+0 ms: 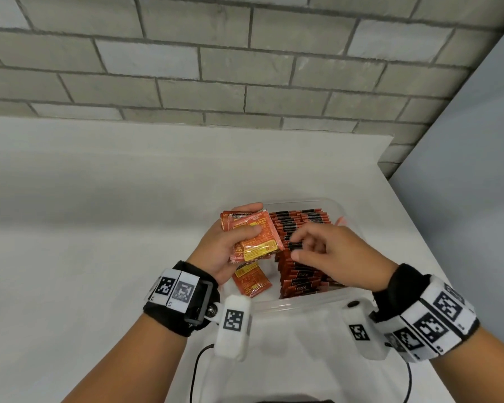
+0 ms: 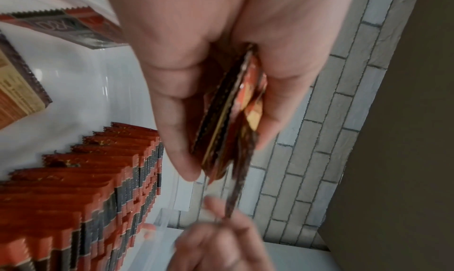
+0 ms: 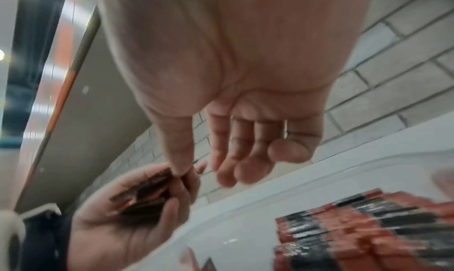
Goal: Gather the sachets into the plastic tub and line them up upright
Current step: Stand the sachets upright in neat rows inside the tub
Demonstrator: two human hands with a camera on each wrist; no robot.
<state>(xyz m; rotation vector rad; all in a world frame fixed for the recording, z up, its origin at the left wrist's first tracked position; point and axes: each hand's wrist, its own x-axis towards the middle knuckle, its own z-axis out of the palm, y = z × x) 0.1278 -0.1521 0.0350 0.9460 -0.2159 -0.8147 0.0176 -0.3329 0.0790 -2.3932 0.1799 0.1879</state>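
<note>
Nearest, lying flat on the floor of the plastic tub (image 1: 306,304) at its near left corner, is a loose sachet (image 1: 251,279), not yet stood up. Beside it to the right, the row of upright sachets (image 1: 298,251) runs from the near wall toward the far wall, packed edge to edge so each one props its neighbour; that packing is probably what keeps them standing.

Above the near left of the tub, the left hand (image 1: 226,247) has its grip closed round a small stack of sachets (image 1: 252,237), thumb across the top face and fingers beneath, held fanned and tilted toward the other hand so the top one can be peeled off, it seems. The right hand (image 1: 332,248) hovers over the middle of the row, fingers loosely curled. In the left wrist view its thumb and forefinger seem to pinch the edge of one sachet sticking out of the stack, though blur leaves that uncertain.

The tub sits on the white tabletop (image 1: 99,213), with a grey brick wall (image 1: 216,62) beyond.
</note>
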